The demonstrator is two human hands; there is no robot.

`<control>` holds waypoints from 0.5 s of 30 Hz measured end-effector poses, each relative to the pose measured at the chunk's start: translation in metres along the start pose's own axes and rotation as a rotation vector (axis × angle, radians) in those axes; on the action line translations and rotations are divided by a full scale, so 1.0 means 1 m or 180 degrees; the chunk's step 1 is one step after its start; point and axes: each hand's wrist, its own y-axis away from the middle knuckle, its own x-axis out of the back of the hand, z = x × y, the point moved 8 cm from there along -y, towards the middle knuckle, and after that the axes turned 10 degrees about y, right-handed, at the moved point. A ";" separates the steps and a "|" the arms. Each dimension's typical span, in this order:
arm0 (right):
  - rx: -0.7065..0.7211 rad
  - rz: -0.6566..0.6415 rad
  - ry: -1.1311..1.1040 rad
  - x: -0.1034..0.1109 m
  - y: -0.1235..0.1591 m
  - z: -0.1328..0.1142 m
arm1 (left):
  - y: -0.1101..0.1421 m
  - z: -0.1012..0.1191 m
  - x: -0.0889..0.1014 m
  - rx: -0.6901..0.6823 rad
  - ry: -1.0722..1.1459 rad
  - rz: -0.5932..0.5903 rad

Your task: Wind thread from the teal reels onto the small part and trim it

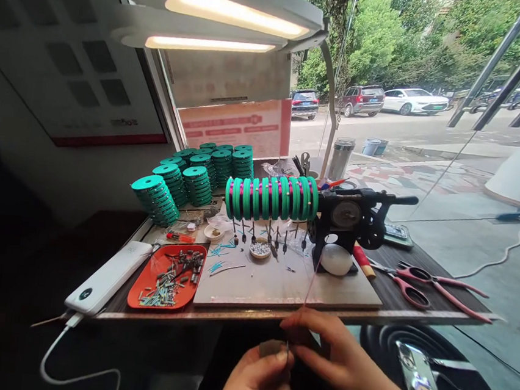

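Observation:
My left hand [261, 376] is closed in a pinch below the table's front edge. A thin dark sliver sticks up at its fingertips, too small to name; a dark wrap covers one finger. Right beside it, my right hand [337, 352] pinches a thin pinkish line [310, 286]. That line runs up, taut, toward the black hand-cranked winder [352, 213]. On the winder's shaft sits a row of green foam spools [271, 197] with pink line between some of them. Small dark weights [276, 244] hang beneath the spools.
Stacks of green spools [197, 183] stand at the back left. An orange tray [133, 296] holds small metal parts. A bowl of white beads [259, 256] sits on the board [232, 293]. Scissors [411, 289], pliers [453, 293] and a white power bank [107, 275] lie around. A lamp [241, 12] hangs overhead.

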 end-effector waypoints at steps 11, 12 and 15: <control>0.1629 0.1009 0.2836 -0.016 0.034 -0.026 | -0.004 0.017 -0.002 -0.0450 -0.1202 0.0309; 0.1755 0.1075 0.2997 -0.017 0.038 -0.032 | -0.003 0.022 0.000 -0.0620 -0.1451 0.0414; 0.2100 0.0953 0.3244 -0.019 0.042 -0.050 | 0.004 0.041 0.002 -0.1260 -0.2226 0.0787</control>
